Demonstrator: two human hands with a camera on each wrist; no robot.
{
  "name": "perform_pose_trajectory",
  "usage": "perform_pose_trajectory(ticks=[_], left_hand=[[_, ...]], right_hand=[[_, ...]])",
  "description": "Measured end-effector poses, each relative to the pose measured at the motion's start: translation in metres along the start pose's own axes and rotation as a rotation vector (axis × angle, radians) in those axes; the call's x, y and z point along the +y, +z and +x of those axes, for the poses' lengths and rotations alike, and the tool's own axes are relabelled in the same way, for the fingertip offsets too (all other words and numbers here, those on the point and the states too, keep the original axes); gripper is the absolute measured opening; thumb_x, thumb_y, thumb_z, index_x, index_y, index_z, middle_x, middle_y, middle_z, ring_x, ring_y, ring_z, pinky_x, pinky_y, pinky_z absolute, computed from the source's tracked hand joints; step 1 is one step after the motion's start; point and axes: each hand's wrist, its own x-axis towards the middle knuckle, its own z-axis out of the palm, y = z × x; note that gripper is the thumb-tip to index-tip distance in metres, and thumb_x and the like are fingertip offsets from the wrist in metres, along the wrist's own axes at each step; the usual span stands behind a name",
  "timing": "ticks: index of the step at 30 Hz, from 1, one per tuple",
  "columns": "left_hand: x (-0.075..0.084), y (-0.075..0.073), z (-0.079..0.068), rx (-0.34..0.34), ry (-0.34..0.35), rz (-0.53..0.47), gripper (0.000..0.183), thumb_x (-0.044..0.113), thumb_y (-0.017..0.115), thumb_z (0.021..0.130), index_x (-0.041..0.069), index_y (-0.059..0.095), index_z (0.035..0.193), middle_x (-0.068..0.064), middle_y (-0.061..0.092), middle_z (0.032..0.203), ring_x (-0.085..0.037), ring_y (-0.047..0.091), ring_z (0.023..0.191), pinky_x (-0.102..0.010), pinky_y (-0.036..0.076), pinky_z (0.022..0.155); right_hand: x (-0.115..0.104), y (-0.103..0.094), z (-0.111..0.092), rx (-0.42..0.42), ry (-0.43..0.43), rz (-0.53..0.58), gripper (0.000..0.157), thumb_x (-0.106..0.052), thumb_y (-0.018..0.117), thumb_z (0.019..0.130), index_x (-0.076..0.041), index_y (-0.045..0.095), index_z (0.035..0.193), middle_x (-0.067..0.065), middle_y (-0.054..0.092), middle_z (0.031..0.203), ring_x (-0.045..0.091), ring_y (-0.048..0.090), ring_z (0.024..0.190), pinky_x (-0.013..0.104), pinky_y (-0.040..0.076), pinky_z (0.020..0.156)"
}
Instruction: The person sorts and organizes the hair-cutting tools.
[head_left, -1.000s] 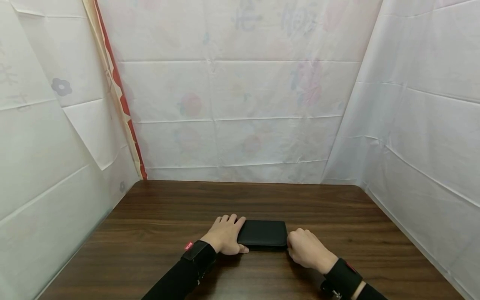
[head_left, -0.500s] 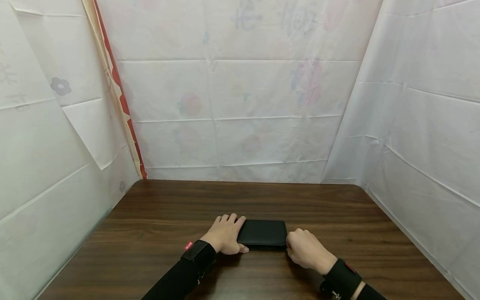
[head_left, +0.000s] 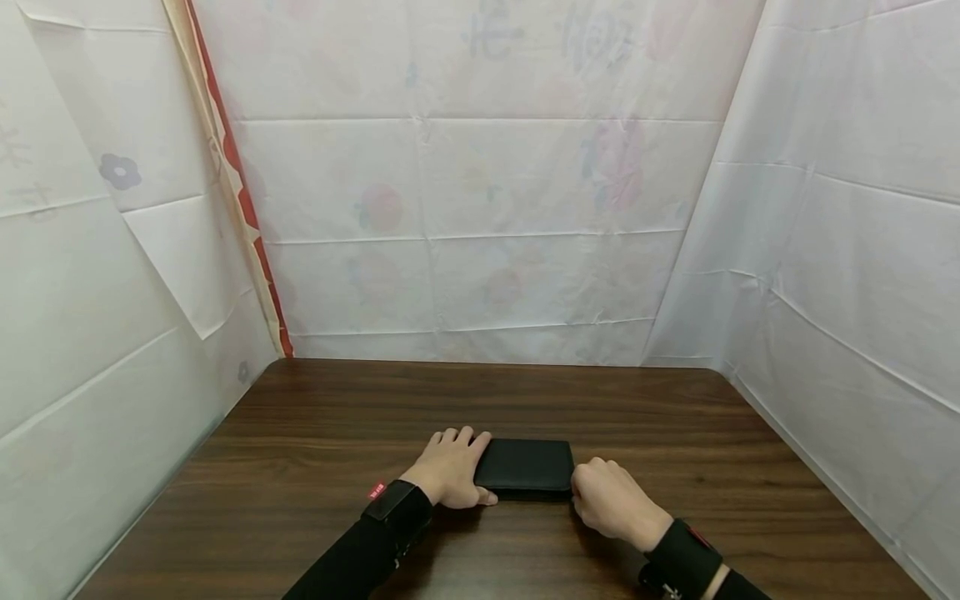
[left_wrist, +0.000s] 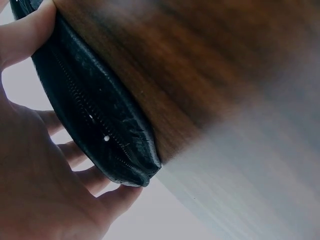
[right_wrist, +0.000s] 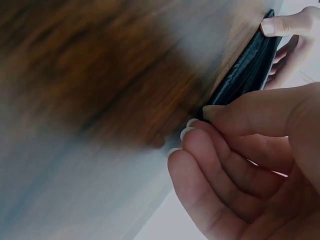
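A black zip-around wallet [head_left: 524, 466] lies flat on the table, its zipper side facing the person. My left hand [head_left: 450, 471] grips its left end, thumb at the near edge and fingers spread along the far side. Zipper teeth [left_wrist: 82, 97] run along the wallet's side in the left wrist view. At the wallet's right end, my right hand [head_left: 617, 500] has curled fingers. Its thumb [right_wrist: 250, 111] and index finger pinch at the zipper's end in the right wrist view; whatever small part lies between those fingertips is hidden.
The dark wood table [head_left: 337, 425] has rounded far corners. White sheets with faint prints form a back wall [head_left: 465, 283] and side walls close around it. A red-and-cream strip [head_left: 243, 196] runs down the left back corner. Black bands [head_left: 686, 557] wrap both wrists.
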Motion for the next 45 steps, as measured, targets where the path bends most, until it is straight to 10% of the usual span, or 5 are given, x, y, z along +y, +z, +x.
perform_pose_trajectory(ticks=[11,45], left_hand=[[0.001,-0.001,-0.001,-0.002,0.005,-0.004,0.088,0.059,0.075,0.086,0.013,0.043,0.154,-0.016,0.046,0.148,-0.04,0.045,0.134,-0.056,0.033,0.113],[0.002,-0.004,-0.002,-0.016,0.001,-0.001,0.087,0.058,0.074,0.086,0.013,0.042,0.154,-0.015,0.047,0.148,-0.039,0.044,0.134,-0.056,0.033,0.112]], right_hand=[[-0.006,0.002,0.001,-0.039,-0.032,0.058,0.024,0.002,0.068,0.091,-0.012,0.07,0.071,-0.012,0.045,0.052,0.002,0.04,0.042,0.02,0.028,0.044],[-0.016,0.003,0.004,0.005,-0.042,0.003,0.045,0.005,0.065,0.089,-0.022,0.048,0.056,-0.016,0.021,0.048,-0.003,0.019,0.04,0.017,0.016,0.043]])
